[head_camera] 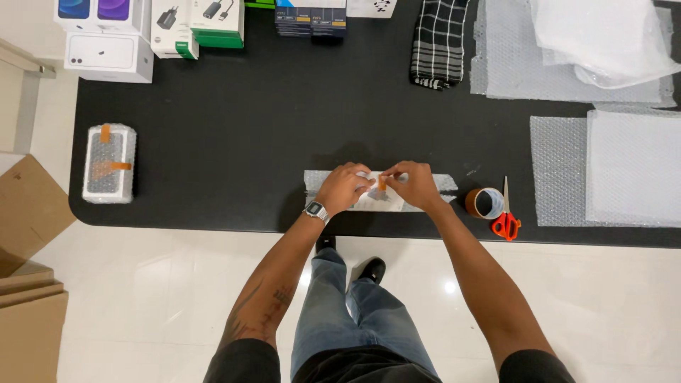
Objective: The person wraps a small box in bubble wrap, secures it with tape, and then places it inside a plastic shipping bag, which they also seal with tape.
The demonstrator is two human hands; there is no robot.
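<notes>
A small item wrapped in bubble wrap (379, 198) lies near the front edge of the black table (234, 142). My left hand (343, 186) presses on its left side, a metal watch on the wrist. My right hand (415, 183) rests on its right side, with the fingertips pinching a short strip of orange-brown tape (382, 183) on top of the wrap. The item inside is hidden by the wrap and my hands.
A tape roll (484, 203) and red-handled scissors (506, 218) lie right of my hands. Bubble wrap sheets (610, 170) cover the right side. A taped wrapped parcel (108, 163) sits at the left edge. Boxes (110, 53) and a checked cloth (438, 42) line the back. Cardboard (28, 213) stands on the floor.
</notes>
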